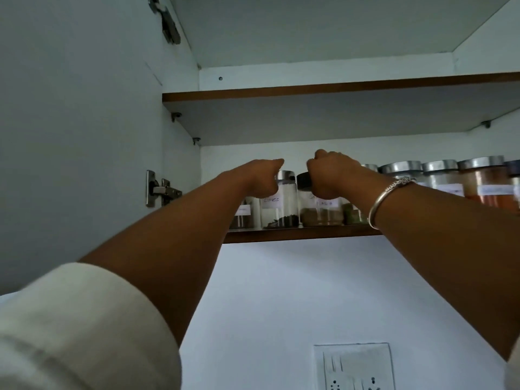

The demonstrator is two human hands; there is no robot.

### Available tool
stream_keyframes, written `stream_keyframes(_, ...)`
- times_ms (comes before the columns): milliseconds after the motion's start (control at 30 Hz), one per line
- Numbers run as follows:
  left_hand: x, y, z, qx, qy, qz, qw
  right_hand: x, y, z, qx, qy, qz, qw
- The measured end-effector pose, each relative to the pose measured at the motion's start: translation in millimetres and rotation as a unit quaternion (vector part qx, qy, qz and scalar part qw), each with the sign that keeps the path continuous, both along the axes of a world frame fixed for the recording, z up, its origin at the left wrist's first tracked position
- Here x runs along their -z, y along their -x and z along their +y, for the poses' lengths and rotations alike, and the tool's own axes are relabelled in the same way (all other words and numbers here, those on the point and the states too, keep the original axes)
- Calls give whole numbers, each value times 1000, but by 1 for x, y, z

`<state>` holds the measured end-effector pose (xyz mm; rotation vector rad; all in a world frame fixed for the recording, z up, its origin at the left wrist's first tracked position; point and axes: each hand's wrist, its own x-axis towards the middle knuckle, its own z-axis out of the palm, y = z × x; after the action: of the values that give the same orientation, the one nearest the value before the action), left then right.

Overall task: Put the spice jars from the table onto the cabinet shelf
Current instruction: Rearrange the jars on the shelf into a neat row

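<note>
Both arms reach up into an open white wall cabinet, toward its lower brown-edged shelf, where a row of clear glass spice jars w/ labels stands. The right hand is curled over the black lid of a clear jar of brown spice, fingers closed round the top, probably setting it down or nudging it into line. Jar base sits on the shelf. The left hand is loosely curled, resting beside a clear silver-lidded jar w/ dark contents, touching its side; can't tell if it grips. More silver-lidded jars fill the right. A silver bangle circles the right wrist.
</note>
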<state>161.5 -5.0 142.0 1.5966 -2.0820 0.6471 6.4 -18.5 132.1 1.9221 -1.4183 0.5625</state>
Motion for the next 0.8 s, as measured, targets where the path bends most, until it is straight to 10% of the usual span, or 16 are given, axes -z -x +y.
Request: stream_keyframes(800,-16,0,-73,-14,46,-41,998,-3,-9,-76,-45,-43,-24,998)
